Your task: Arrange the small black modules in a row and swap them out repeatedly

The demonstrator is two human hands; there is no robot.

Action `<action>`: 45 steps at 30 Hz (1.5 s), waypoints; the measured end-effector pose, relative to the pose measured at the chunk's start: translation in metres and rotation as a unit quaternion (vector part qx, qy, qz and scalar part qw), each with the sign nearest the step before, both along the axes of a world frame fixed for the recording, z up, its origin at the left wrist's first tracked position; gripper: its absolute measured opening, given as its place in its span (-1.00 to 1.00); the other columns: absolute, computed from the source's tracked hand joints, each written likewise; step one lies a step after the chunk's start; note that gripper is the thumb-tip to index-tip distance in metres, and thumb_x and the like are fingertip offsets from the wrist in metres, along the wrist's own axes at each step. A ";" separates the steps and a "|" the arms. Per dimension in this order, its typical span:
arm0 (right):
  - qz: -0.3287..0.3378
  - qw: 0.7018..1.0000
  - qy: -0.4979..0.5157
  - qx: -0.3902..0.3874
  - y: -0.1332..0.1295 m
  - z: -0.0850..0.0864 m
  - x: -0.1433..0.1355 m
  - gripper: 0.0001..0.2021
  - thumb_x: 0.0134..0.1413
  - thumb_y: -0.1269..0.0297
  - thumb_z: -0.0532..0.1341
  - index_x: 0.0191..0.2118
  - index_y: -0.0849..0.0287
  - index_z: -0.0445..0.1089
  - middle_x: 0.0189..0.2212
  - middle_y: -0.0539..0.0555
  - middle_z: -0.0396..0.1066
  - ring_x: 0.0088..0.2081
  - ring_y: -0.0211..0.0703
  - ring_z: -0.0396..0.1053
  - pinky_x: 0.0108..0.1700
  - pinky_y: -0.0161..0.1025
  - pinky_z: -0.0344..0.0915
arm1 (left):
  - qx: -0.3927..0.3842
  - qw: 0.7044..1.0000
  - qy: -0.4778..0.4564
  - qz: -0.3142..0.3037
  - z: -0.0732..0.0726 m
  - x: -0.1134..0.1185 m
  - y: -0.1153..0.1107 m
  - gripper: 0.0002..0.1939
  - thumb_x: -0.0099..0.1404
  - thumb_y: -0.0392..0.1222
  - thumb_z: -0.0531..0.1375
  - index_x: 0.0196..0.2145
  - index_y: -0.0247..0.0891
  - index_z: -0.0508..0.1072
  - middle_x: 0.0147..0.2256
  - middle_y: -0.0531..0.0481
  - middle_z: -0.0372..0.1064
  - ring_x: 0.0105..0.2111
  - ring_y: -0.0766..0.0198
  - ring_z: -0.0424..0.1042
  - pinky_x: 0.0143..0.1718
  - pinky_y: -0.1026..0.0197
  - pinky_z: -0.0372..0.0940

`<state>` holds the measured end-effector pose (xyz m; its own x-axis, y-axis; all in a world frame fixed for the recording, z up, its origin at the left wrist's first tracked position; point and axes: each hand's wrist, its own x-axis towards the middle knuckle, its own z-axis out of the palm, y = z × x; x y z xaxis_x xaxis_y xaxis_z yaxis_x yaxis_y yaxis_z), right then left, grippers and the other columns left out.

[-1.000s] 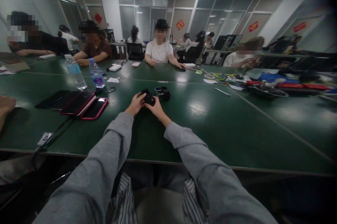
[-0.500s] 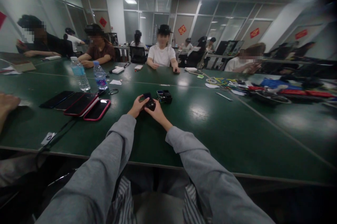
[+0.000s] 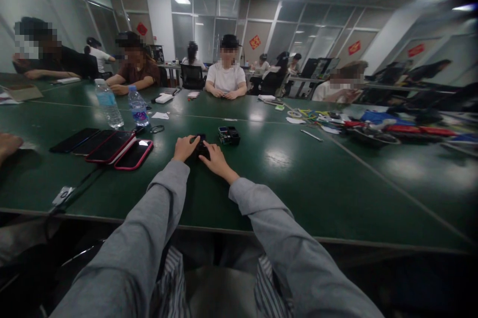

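Between my two hands is a small black device [image 3: 202, 148], low over the green table or resting on it. My left hand [image 3: 184, 148] grips its left side, thumb and fingers closed on it. From the right, my right hand [image 3: 216, 159] holds the other side, its fingertips on the device. The hands partly cover it, so its shape is hard to make out. Just behind and right of my right hand sits a small dark boxy item [image 3: 229, 135] with greenish parts.
Several phones [image 3: 110, 147] lie at the left, with two water bottles [image 3: 109, 103] [image 3: 138, 107] behind. A cable with a white tag [image 3: 63, 196] runs at the front left. Tangled cables [image 3: 317, 117] and a pen [image 3: 311, 135] are at the right. People sit across the table [image 3: 298, 198].
My hands and the black device have moved slightly left and lower, and the device looks flatter. The person opposite has drawn both hands together. The whole view has shifted slightly.
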<state>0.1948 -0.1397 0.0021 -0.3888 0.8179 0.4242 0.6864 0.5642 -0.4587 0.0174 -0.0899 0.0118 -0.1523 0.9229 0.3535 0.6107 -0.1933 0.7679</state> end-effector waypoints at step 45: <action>-0.058 0.995 -0.053 0.056 0.018 -0.001 0.034 -0.41 0.25 0.23 0.10 0.35 0.28 0.04 0.35 0.26 -0.04 0.38 0.07 -0.13 0.35 0.05 -0.05 | 0.089 0.988 0.129 -0.014 -0.002 -0.020 -0.011 -0.48 0.24 -0.28 0.14 0.17 -0.33 0.34 0.28 -0.30 0.11 0.29 -0.09 0.11 0.29 -0.16 0.05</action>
<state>0.2293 -0.1220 0.0014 -0.3419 0.8100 0.4764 0.7912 0.5217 -0.3192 -0.0029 -0.1009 0.0102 -0.0104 0.8454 0.5341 0.7743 -0.3312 0.5393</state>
